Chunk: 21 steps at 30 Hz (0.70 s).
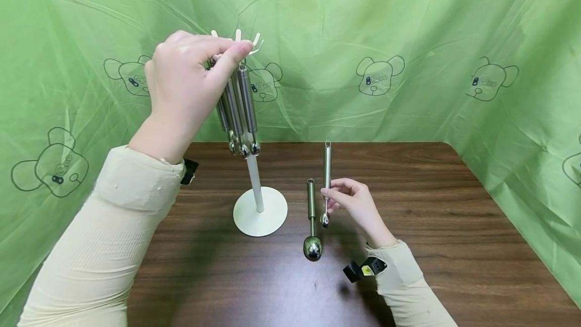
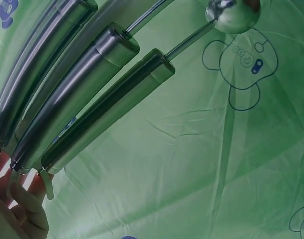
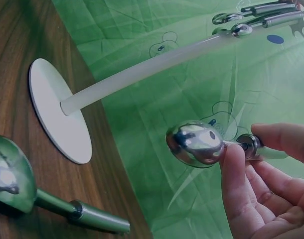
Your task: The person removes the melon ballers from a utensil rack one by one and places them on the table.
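A white stand [image 1: 260, 210] with hooks on top rises from the dark wooden table [image 1: 431, 206]. Several steel spoons [image 1: 239, 110] hang from its hooks. My left hand [image 1: 190, 79] is raised at the top of the stand and pinches the upper end of a hanging spoon [image 2: 92, 114]. My right hand [image 1: 351, 201] holds a small steel spoon [image 1: 326, 180] upright by its handle, bowl [image 3: 197, 143] down, just above the table. A larger steel spoon [image 1: 312, 226] lies flat on the table to its left, bowl [image 3: 10, 174] toward me.
A green cloth with bear drawings [image 1: 376, 74] hangs behind and around the table. The stand's round base [image 3: 62, 119] sits near the table's middle. Both arms wear cream sleeves with a black wrist mount [image 1: 365, 269].
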Tool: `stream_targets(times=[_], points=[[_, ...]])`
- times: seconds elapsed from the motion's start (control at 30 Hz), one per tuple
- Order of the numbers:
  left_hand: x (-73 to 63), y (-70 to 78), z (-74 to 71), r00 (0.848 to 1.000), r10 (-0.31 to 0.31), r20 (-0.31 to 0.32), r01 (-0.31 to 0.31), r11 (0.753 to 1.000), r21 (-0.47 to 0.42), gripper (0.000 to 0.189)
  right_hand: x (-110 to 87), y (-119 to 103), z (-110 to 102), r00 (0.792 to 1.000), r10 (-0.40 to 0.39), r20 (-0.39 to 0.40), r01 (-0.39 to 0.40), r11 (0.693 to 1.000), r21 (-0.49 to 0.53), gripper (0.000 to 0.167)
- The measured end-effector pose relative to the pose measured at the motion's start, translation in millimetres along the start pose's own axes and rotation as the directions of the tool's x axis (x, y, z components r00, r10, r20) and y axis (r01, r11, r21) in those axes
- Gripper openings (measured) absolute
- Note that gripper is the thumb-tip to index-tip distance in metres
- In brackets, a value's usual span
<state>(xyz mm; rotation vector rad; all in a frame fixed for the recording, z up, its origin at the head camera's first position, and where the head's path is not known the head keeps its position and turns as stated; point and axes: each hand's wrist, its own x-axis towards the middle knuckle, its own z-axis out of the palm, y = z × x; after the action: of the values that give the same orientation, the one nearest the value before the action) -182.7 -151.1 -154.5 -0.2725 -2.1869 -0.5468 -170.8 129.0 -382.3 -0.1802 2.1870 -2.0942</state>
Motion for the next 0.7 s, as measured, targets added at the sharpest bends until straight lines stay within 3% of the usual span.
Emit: stream_targets(times=[0.27,0.43,0.7], points=[[0.3,0.9,-0.4,1.0,-0.005,0.008,0.005,1.0,0.021,0.043,1.4,12.0,-1.1,1.0,0.015,-0.005,-0.015,0.999,0.028,0.032],[0.2,-0.7,0.7,1.0,0.023,-0.001,-0.023,1.0,0.012,0.04,2.4,19.8,-2.7,0.999,0.032,-0.004,-0.032,0.998,0.049,0.027],[3.3,-3.5,-0.6,1.0,0.014,-0.003,-0.014,0.997,-0.074,0.036,4.7,34.2,-6.1,0.997,0.077,0.006,-0.078,0.996,0.045,0.031]])
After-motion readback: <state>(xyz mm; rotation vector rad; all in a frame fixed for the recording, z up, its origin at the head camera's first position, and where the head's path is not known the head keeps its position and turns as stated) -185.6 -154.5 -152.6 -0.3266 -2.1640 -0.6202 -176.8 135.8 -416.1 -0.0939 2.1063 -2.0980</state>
